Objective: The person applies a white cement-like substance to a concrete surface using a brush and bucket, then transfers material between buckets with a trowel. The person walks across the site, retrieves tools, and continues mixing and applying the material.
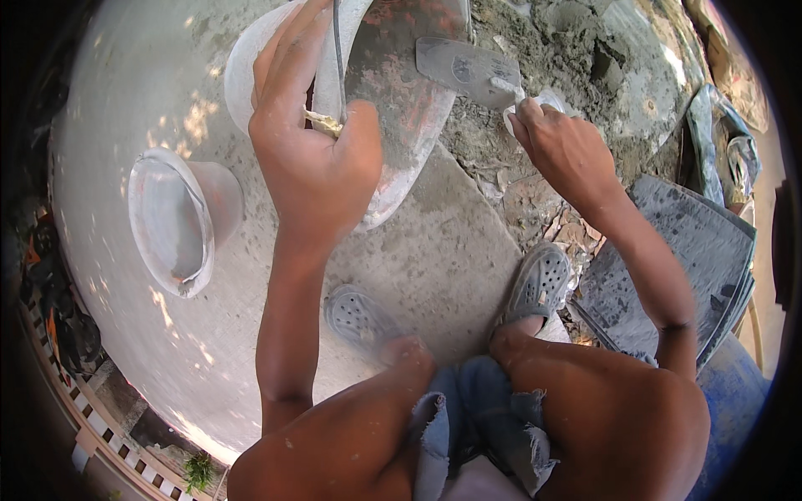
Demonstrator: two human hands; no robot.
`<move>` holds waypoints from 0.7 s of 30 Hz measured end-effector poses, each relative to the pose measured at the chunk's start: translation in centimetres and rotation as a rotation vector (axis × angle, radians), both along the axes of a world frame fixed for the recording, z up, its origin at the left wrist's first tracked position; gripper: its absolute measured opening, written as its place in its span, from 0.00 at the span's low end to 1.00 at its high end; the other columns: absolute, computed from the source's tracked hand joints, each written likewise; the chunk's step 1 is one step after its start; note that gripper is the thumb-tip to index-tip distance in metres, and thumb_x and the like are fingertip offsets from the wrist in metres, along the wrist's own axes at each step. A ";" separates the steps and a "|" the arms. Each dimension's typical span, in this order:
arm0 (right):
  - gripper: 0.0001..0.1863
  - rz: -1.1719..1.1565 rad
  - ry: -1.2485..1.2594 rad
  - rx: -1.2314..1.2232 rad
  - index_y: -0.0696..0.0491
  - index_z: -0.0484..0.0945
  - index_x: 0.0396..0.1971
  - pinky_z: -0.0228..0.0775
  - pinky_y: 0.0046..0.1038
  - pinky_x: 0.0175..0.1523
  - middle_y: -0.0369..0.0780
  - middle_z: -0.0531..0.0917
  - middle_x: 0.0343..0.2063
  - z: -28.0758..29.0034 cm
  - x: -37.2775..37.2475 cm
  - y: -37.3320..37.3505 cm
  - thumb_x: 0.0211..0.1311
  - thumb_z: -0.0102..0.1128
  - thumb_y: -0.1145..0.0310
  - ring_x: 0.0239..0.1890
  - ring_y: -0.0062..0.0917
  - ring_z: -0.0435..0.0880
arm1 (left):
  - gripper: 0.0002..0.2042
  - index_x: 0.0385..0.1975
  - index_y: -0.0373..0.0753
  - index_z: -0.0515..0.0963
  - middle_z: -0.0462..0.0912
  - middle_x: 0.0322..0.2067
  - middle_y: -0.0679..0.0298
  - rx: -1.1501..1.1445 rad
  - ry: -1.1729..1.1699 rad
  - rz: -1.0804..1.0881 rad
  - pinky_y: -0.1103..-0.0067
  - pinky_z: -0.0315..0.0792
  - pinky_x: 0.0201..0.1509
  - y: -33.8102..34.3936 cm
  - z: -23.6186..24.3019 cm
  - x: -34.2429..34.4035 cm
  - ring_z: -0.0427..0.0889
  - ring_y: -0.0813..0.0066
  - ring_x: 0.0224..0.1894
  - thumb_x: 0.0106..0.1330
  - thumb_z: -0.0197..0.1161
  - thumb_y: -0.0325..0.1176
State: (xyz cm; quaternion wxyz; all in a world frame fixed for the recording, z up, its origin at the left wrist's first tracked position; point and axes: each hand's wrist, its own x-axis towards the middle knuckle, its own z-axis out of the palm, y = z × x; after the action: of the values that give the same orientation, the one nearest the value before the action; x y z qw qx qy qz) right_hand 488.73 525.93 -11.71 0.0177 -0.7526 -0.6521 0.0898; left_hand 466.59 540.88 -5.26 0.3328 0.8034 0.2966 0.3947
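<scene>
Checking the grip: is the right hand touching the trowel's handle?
Touching. The head view shows the right hand with its fingers closed round the pale handle of the trowel.

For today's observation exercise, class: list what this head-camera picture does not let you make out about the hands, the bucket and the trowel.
- Bucket contents: hidden by the left hand and cut by the top edge.
- Trowel handle: wrapped inside the right hand.
- Left-hand fingers: their tips run off the top edge.
- Pale strip in the left palm: too small to identify.
</scene>
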 end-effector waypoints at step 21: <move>0.20 0.149 0.468 -0.245 0.60 0.79 0.31 0.79 0.48 0.37 0.53 0.82 0.20 0.0 -1.1 -1.3 0.77 0.51 0.58 0.29 0.51 0.85 | 0.37 0.66 0.27 0.72 0.75 0.64 0.50 -0.084 -0.098 -0.002 0.68 0.59 0.75 -0.8 -1.0 -2.2 0.70 0.60 0.69 0.47 0.49 0.17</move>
State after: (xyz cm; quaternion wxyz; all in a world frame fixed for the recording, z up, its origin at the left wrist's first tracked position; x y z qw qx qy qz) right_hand 487.66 524.59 -11.69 0.0701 -0.6580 -0.6679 0.3407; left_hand 464.40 540.08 -6.29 0.3807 0.7686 0.2955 0.4207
